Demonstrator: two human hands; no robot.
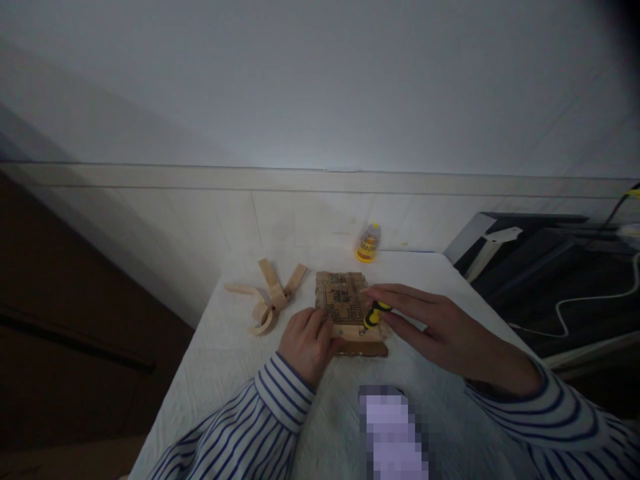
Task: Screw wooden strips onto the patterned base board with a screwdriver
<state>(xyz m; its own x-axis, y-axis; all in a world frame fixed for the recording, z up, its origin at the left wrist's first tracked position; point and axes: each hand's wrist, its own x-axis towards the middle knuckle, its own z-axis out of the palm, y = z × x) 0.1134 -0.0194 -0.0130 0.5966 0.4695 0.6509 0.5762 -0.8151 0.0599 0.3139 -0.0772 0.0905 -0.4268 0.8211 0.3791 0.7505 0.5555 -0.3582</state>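
Right fingers (407, 297) around screwdriver (373, 316) over cardboard (342, 293), roomy cloth (425, 367) past right edge

Single head-worn view, looking forward and down from above and behind left hand (306, 339) and right hand (443, 330), striped sleeves (237, 427) running in from the lower edge and lower right. Both hands sit below mid-frame, near the lens yet small in a wide field. White-covered table (210, 373) spreads under and around them; beyond the hands, pale wall (300, 87) fills the upper part, faced nearly square on.
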